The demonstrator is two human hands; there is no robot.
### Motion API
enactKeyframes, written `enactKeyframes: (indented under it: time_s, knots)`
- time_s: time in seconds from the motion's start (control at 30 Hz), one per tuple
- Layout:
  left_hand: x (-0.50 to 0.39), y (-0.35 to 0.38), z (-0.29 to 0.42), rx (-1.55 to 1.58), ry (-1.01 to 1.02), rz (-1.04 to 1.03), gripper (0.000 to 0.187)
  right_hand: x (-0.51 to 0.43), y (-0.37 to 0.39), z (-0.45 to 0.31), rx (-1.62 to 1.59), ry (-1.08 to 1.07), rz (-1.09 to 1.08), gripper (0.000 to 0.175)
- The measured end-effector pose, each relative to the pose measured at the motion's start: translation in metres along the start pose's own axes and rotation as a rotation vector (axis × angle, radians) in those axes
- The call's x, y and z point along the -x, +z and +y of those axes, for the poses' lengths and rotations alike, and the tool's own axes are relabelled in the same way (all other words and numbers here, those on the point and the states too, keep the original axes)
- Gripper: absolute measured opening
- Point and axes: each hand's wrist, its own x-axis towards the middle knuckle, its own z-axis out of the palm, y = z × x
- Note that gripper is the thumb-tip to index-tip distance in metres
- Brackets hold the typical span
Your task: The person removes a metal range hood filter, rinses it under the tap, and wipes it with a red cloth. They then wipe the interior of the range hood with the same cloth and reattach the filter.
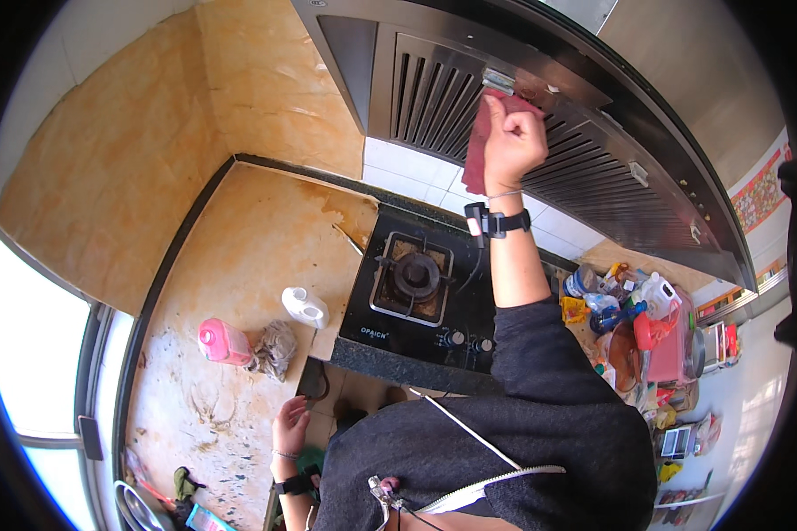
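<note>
My right hand [517, 141] is raised to the underside of a steel range hood [432, 86], gripping a dark red cloth [479, 149] that lies against the slotted filter beside a small metal latch [499, 80]. Part of the cloth hangs down past the wrist. Low on the left, my left hand [291, 425] holds nothing, its fingers loosely apart by the counter's edge. Below the hood sits a black gas stove [365, 299] with a round burner [416, 275]; my right arm covers its right part.
On the stained counter [192, 292] stand a white bottle [305, 307], a pink jug [224, 342] and a crumpled grey rag [276, 350]. A metal basin [139, 508] sits at the lower left. Bottles and a red plastic container [655, 325] crowd the right side.
</note>
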Motion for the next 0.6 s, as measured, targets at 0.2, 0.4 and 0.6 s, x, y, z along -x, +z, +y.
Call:
enactKeyframes:
  time_s: [0.2,0.4,0.6]
  knots:
    - [-0.005,-0.015,0.022,-0.056,-0.074,-0.025,0.043,0.083,0.011,0.020,0.270,0.100,-0.288,0.043]
    - [0.014,-0.023,-0.007,0.065,-0.204,0.004,0.040,0.036,0.015,-0.007,0.005,0.061,-0.073,0.047]
    - [0.001,-0.020,-0.012,0.130,-0.225,0.009,0.040,0.019,0.019,-0.017,-0.001,0.067,-0.039,0.045]
